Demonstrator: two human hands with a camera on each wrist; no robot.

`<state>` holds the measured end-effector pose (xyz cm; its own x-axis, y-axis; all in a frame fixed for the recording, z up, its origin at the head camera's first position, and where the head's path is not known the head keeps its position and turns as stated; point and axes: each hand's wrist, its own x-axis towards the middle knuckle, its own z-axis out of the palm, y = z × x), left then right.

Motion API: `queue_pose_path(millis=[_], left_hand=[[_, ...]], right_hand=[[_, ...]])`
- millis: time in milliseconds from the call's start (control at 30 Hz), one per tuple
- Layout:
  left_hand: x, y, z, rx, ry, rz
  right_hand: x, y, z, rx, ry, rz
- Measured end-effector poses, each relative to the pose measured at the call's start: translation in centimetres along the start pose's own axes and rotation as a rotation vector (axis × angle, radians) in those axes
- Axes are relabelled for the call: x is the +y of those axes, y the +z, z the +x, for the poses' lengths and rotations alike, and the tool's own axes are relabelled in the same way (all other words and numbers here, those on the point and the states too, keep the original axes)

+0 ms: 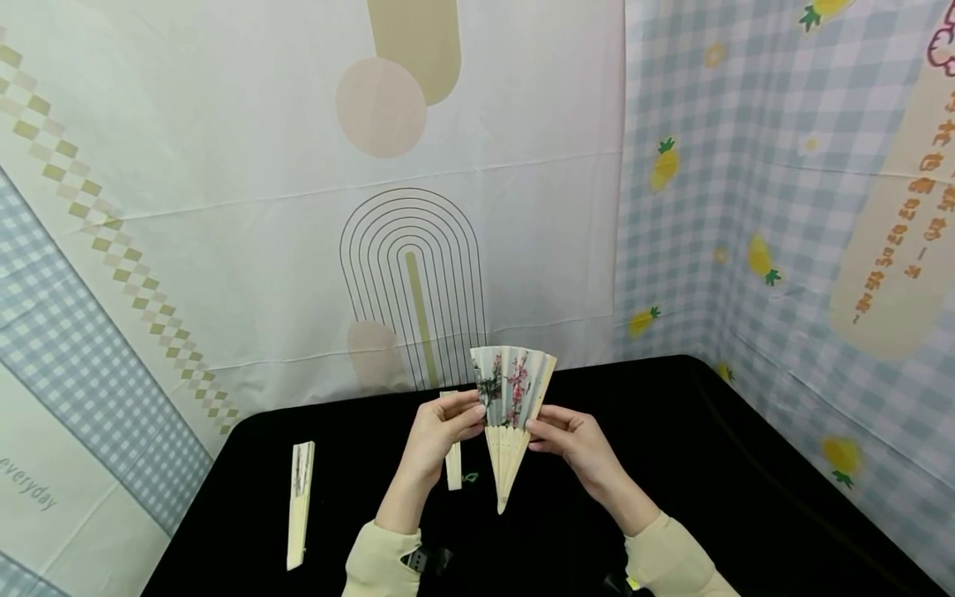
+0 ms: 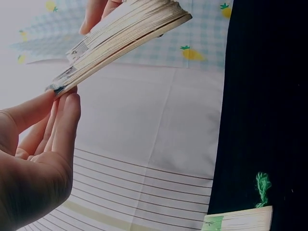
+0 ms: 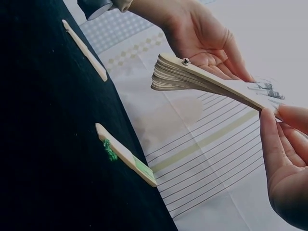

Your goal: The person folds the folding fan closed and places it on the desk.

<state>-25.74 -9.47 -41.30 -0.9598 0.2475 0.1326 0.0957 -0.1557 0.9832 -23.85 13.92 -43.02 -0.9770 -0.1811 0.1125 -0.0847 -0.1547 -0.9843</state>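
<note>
A folding fan, partly spread, is held up in front of me above the black table. Its pale leaf carries pink blossoms and dark branches, and its light ribs meet at a pivot at the bottom. My left hand pinches the left edge between thumb and fingers. On the opposite edge my right hand pinches the outer rib. From the right wrist, the fan's stacked ribs and metal pivot show side-on. Behind my left hand lies a second, folded fan with a green tassel.
Another folded fan lies on the left part of the black tabletop. A pale printed cloth hangs behind the table, and a blue checked cloth with pineapples hangs on the right.
</note>
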Motion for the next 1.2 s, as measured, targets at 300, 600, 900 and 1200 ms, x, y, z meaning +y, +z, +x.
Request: queue_pose_path(millis=[300,600,900,1200], left_hand=[[0.09,0.14,0.04,0.012,-0.001,0.047],[0.25,-0.06,-0.18,0.002,0.000,0.067],[0.19,0.14,0.04,-0.049,-0.020,0.062],[-0.05,0.49,0.17,-0.116,-0.006,0.054]], right_hand=[[0.23,0.53,0.21,-0.022,0.002,-0.008],[0.26,0.78,0.28,-0.031,0.017,-0.015],[0.29,0.39,0.24,-0.079,0.017,-0.036],[0.50,-0.02,0.23,-0.074,0.011,-0.023]])
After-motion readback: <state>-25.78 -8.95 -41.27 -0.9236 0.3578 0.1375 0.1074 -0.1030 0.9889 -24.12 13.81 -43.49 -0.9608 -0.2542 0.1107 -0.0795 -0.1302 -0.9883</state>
